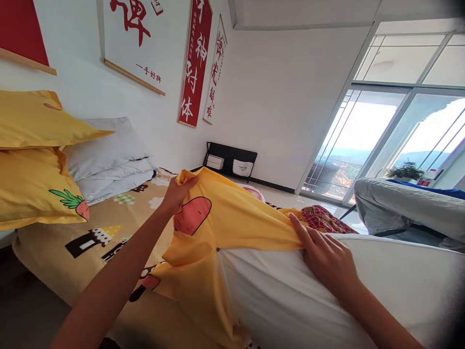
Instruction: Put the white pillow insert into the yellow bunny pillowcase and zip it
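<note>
A yellow duvet cover (240, 213) with carrot prints stretches between my two hands over the bed. My left hand (178, 193) is closed on a bunched corner of it, lifted above the blanket. My right hand (329, 259) grips the cover's edge where it meets a white quilt (269, 286); its fingertips are partly tucked out of sight. The quilt spreads across the lower right, partly under the yellow cloth. Loose folds of the cover hang below my left hand, towards the front of the bed.
Yellow pillows (29, 179) and white pillows (105, 145) lie at the left on a tan patterned blanket (54, 261). A red checked cloth (323, 219) sits beyond my right hand. Behind are a black rack (230, 159), a grey-covered piece of furniture (403, 203) and glass doors (358, 140).
</note>
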